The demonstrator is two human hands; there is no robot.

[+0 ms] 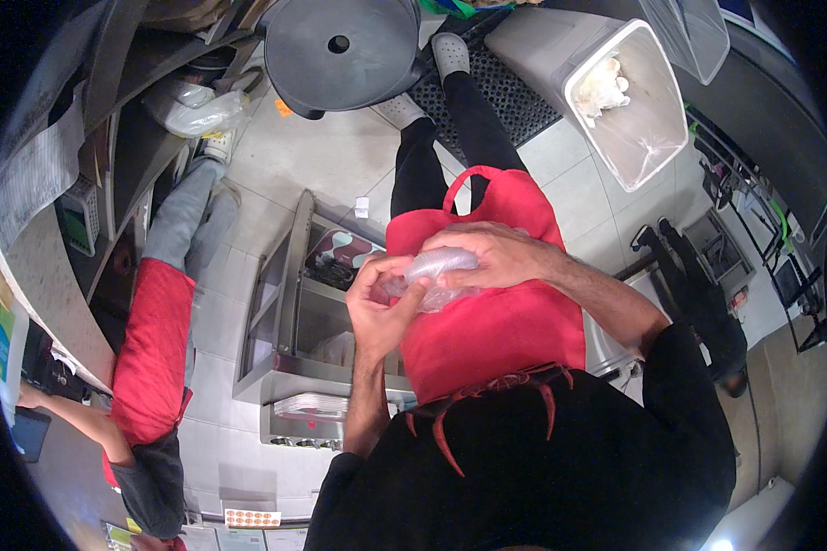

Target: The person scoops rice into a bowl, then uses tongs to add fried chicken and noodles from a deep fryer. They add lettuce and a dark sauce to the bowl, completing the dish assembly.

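In front of my red apron, both hands grip a translucent plastic bundle, rounded and ridged, with loose film crumpled around it. Its exact kind is hard to make out; it could be nested clear lids or cups in a bag. My left hand pinches its lower left side, thumb pointing up along it. From above and the right, my right hand curls over it, thumb pressed on the front. Palms and fingers cover parts of the bundle.
A grey bin with a liner and pale waste stands upper right, near a black mat. A dark round stool is at the top. Metal shelving sits left of me. A co-worker in red is farther left; another person is at right.
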